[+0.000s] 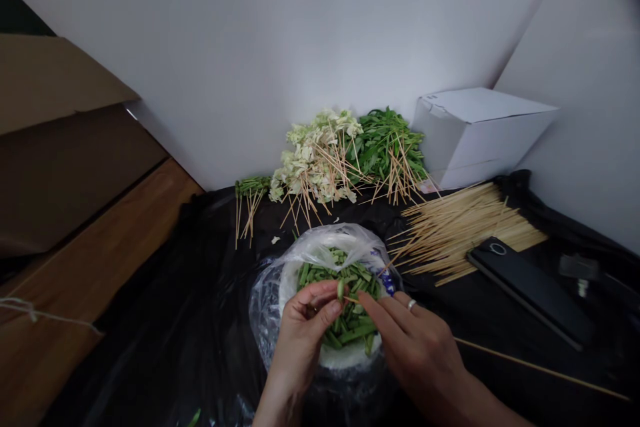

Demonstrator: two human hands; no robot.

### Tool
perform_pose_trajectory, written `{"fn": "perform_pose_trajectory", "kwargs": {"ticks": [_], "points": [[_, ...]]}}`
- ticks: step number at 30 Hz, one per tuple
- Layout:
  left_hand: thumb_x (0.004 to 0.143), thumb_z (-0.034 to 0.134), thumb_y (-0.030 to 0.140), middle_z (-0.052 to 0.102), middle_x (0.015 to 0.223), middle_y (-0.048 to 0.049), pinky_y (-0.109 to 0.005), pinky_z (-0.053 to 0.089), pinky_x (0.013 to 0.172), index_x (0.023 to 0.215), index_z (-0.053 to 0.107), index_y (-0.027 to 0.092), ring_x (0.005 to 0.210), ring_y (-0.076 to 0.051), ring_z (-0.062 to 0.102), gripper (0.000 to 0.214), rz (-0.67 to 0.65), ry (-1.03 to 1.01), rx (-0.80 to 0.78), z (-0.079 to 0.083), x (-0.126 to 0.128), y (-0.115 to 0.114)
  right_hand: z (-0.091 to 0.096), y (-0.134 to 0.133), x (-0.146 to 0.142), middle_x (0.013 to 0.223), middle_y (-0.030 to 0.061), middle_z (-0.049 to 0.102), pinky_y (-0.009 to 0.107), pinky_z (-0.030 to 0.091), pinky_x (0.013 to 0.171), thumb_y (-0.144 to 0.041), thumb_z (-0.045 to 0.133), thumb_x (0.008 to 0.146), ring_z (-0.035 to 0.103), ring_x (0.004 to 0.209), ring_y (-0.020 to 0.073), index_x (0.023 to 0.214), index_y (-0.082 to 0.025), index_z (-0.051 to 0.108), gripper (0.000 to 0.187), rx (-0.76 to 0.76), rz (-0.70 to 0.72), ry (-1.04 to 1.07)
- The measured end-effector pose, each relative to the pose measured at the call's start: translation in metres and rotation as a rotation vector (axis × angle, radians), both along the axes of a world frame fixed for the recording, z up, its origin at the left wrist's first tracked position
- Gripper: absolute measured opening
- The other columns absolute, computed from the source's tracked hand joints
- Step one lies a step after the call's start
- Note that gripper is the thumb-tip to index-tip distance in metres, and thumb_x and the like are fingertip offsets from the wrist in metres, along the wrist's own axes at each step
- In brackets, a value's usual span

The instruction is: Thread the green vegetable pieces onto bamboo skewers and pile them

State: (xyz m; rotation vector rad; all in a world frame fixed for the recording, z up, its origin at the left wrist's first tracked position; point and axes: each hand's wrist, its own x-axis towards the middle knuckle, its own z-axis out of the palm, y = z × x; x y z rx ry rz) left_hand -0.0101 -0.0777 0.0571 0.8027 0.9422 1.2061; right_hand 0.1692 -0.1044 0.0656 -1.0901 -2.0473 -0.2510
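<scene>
Between the thumb and fingers of my left hand [310, 320] is a short piece of green vegetable [341, 289], likely a cut bean or stem. My right hand [420, 340], with a ring on one finger, grips a thin bamboo skewer [352, 299] whose tip meets the piece. The rest of that skewer [540, 368] runs out behind the hand to the lower right. Both hands are above a bowl lined with a clear plastic bag [265, 300], filled with cut green pieces [355, 332].
Skewered pale cabbage leaves [320, 140], leafy greens [387, 140] and a small bundle of green skewers [253, 185] lie along the wall. Loose skewers [465, 227], a dark phone [530, 290] and a white box [480, 140] are rightward. A cardboard box [65, 167] stands left.
</scene>
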Motion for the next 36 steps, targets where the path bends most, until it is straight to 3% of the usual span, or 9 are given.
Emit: {"fn": "perform_pose_trajectory", "kwargs": {"ticks": [7, 11, 16, 20, 26, 30, 36], "points": [[0.064, 0.088, 0.025, 0.078, 0.081, -0.0036, -0.02, 0.053, 0.075, 0.091, 0.079, 0.021, 0.077, -0.014, 0.071, 0.029, -0.083, -0.002, -0.025, -0.006, 0.0, 0.002, -0.002, 0.001, -0.003, 0.081, 0.0069, 0.067, 0.027, 0.051, 0.067, -0.001, 0.038, 0.092, 0.06, 0.073, 0.016, 0.111, -0.007, 0.062, 0.031, -0.001, 0.026, 0.028], [0.061, 0.09, 0.028, 0.076, 0.07, -0.0015, -0.016, 0.052, 0.062, 0.083, 0.08, 0.02, 0.061, -0.009, 0.066, 0.026, 0.037, -0.045, -0.06, -0.005, 0.001, 0.002, -0.004, 0.004, -0.001, 0.082, 0.0067, 0.067, 0.028, 0.049, 0.063, -0.002, 0.037, 0.092, 0.059, 0.071, 0.0159, 0.114, -0.007, 0.061, 0.032, -0.022, 0.041, 0.025], [0.054, 0.093, 0.027, 0.075, 0.073, -0.0024, -0.015, 0.053, 0.061, 0.079, 0.08, 0.017, 0.063, -0.009, 0.065, 0.03, 0.195, -0.079, -0.077, 0.012, -0.011, 0.009, -0.008, 0.004, 0.007, 0.08, 0.0043, 0.065, 0.027, 0.045, 0.061, -0.002, 0.039, 0.091, 0.057, 0.068, 0.0153, 0.116, -0.01, 0.059, 0.033, -0.056, 0.008, 0.005], [0.053, 0.093, 0.025, 0.071, 0.07, -0.0011, -0.015, 0.053, 0.06, 0.076, 0.079, 0.017, 0.063, -0.009, 0.064, 0.028, 0.141, -0.15, -0.149, 0.017, -0.013, 0.01, -0.009, 0.002, 0.006, 0.076, 0.0028, 0.064, 0.026, 0.041, 0.056, 0.001, 0.038, 0.09, 0.055, 0.061, 0.0135, 0.113, -0.01, 0.06, 0.034, 0.002, -0.003, 0.025], [0.058, 0.09, 0.026, 0.071, 0.074, -0.0004, -0.017, 0.051, 0.063, 0.074, 0.077, 0.018, 0.065, -0.009, 0.063, 0.021, 0.035, -0.059, -0.087, -0.001, 0.004, 0.005, -0.007, 0.003, 0.001, 0.072, 0.0016, 0.062, 0.026, 0.041, 0.053, -0.002, 0.037, 0.092, 0.055, 0.058, 0.0127, 0.109, -0.011, 0.062, 0.031, -0.012, 0.013, 0.013], [0.067, 0.084, 0.03, 0.075, 0.082, -0.0032, -0.025, 0.053, 0.07, 0.082, 0.078, 0.021, 0.073, -0.015, 0.066, 0.019, -0.01, 0.197, 0.052, -0.004, 0.008, 0.009, -0.005, 0.009, 0.011, 0.072, 0.0022, 0.063, 0.025, 0.045, 0.059, -0.005, 0.041, 0.093, 0.059, 0.063, 0.0131, 0.112, -0.01, 0.062, 0.028, 0.007, -0.037, 0.031], [0.077, 0.071, 0.017, 0.076, 0.094, -0.0075, -0.042, 0.048, 0.087, 0.092, 0.078, 0.026, 0.094, -0.028, 0.064, 0.019, -0.04, 1.007, 0.514, -0.006, 0.016, 0.018, -0.003, 0.015, 0.029, 0.078, 0.004, 0.066, 0.024, 0.05, 0.069, -0.003, 0.046, 0.091, 0.063, 0.072, 0.0127, 0.114, -0.011, 0.063, 0.03, 0.017, -0.128, 0.05]]}}
